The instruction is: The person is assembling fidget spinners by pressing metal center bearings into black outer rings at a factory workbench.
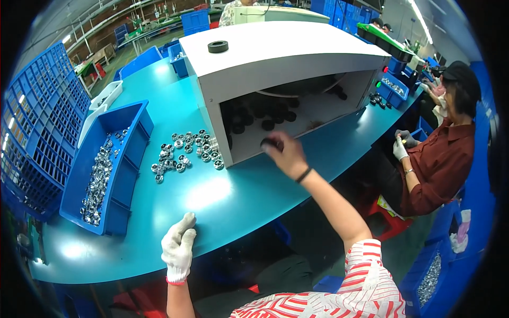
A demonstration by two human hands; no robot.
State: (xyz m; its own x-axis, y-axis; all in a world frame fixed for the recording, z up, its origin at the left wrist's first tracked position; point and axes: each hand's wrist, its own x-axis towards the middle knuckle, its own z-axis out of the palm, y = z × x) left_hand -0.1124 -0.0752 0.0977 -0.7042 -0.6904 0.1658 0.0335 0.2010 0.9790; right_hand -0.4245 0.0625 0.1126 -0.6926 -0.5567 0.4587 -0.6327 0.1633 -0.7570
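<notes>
My right hand point(289, 156), bare and with a dark band at the wrist, is at the front opening of a white box-shaped housing point(220, 90). Its fingers pinch a small black round part point(269, 143). Several similar black round parts point(268, 125) lie on the housing's floor, partly in shadow. My left hand point(178, 248), in a white knitted glove, hovers by the table's near edge. Its index finger and thumb stand apart with nothing visible between them; the other fingers are partly hidden. Left of the housing, several shiny chrome round parts point(180, 148) are scattered on the table.
A blue bin point(130, 159) of small chrome parts stands on the green table point(249, 201), beside a tall blue crate point(45, 122). A black ring point(218, 46) lies atop the housing. At right, a seated co-worker point(445, 148) in gloves handles something small near another blue bin point(392, 93).
</notes>
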